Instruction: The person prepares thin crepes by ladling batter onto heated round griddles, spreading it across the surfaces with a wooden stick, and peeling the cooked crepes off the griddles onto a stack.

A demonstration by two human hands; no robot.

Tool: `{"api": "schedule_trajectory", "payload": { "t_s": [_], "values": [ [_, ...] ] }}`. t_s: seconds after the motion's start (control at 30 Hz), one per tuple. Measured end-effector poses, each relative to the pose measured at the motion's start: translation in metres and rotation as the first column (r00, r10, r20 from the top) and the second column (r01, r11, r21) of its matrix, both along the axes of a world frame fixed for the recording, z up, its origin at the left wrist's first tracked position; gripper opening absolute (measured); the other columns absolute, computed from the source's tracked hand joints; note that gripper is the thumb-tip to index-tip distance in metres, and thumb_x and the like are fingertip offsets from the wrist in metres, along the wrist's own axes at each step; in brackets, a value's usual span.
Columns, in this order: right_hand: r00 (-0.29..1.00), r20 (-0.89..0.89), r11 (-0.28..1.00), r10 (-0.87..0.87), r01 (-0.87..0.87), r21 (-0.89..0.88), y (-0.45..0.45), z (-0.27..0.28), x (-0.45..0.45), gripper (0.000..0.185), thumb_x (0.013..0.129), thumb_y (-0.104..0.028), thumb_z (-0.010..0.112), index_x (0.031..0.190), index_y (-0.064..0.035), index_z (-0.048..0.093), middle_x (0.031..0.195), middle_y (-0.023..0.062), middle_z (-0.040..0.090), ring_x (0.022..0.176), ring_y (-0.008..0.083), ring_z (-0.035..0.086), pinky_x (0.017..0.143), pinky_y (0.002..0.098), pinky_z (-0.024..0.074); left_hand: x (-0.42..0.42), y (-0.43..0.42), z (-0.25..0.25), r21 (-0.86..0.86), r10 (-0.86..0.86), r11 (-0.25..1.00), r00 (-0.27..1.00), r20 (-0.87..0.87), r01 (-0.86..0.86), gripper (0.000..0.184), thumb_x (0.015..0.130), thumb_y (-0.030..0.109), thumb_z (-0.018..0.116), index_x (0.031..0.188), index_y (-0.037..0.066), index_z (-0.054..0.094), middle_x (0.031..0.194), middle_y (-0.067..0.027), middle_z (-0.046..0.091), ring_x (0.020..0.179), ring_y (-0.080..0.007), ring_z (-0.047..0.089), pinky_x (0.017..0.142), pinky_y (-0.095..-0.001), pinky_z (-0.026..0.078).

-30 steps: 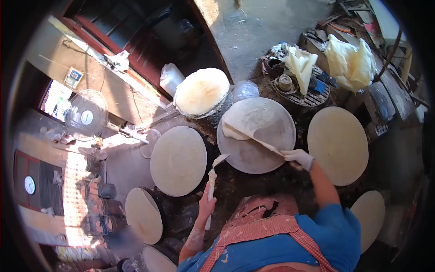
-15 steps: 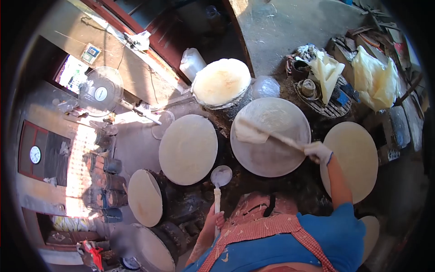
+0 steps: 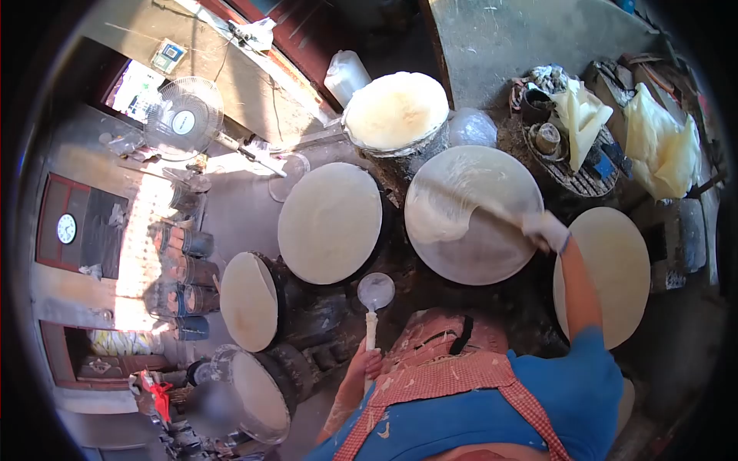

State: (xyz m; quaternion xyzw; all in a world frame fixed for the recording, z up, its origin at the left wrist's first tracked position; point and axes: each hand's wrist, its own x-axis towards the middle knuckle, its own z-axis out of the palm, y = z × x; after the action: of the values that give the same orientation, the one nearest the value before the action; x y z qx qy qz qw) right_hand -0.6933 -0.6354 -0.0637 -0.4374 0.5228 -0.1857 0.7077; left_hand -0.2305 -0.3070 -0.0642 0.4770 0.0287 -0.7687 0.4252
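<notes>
My right hand (image 3: 547,232), in a white glove, is closed around the handle of a wooden spreader (image 3: 501,212) over a large round griddle (image 3: 492,257). Motion blurs the spreader's far end. Pale wet batter (image 3: 453,203) coats the griddle's upper and left part in a swirl, and the lower right shows greyer metal. Low in front of my body, my left hand (image 3: 364,361) grips the pale handle of a ladle (image 3: 376,292). The round ladle bowl points away from me, near the griddle's lower left edge.
Other round griddles bear pale sheets: one left (image 3: 330,223), one right (image 3: 603,273), a smaller one (image 3: 250,301) farther left. Behind stands a tub of pale batter (image 3: 396,114). A fan (image 3: 183,121) is at upper left. Crumpled yellowish sheets (image 3: 661,142) lie at upper right.
My right hand has moved the spreader's head over the griddle, and the batter covers more of its upper part in a curved swirl. My left hand still holds the ladle. The view has shifted slightly.
</notes>
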Motion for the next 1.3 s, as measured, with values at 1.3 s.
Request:
{"api": "schedule_trajectory", "payload": {
  "t_s": [1.3],
  "values": [
    [0.490, -0.643, 0.798, -0.588, 0.223, -0.560, 0.288, -0.077, 0.262, 0.042, 0.077, -0.046, 0.062, 0.096, -0.0093, 0.068, 0.090, 0.0184, 0.065, 0.079, 0.0366, 0.063, 0.071, 0.0419, 0.0490, 0.134, 0.055, 0.015, 0.104, -0.237, 0.962, 0.961, -0.146, 0.253, 0.069, 0.086, 0.000, 0.045, 0.133, 0.043, 0.022, 0.051, 0.0007, 0.032, 0.033, -0.0078, 0.032, 0.027, -0.0230, 0.027]
  ]
}}
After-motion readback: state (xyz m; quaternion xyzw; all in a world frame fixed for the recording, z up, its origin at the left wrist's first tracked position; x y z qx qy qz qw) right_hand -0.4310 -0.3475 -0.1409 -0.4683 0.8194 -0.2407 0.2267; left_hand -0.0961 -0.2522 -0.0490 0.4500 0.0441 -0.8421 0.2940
